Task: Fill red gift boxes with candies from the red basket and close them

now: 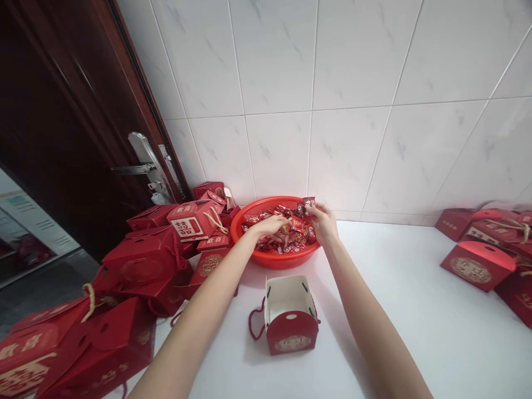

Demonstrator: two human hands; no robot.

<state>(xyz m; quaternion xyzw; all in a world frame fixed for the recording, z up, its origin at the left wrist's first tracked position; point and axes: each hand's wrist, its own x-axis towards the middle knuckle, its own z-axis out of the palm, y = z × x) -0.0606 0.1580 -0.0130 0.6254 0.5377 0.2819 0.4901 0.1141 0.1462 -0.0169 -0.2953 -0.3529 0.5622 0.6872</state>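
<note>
Candies (297, 224) fill a basket (282, 260) on the bench (386, 266) as the right hand (322, 221) pinches one and the left hand (274, 227) reaches in, its grip unclear.

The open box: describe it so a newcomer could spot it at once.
On the white table, find the round red basket. Just on its near side is a dark red box with a cord loop at its left. Unlike the boxes piled left and right, it stands alone, its open top showing a pale inside.
</note>
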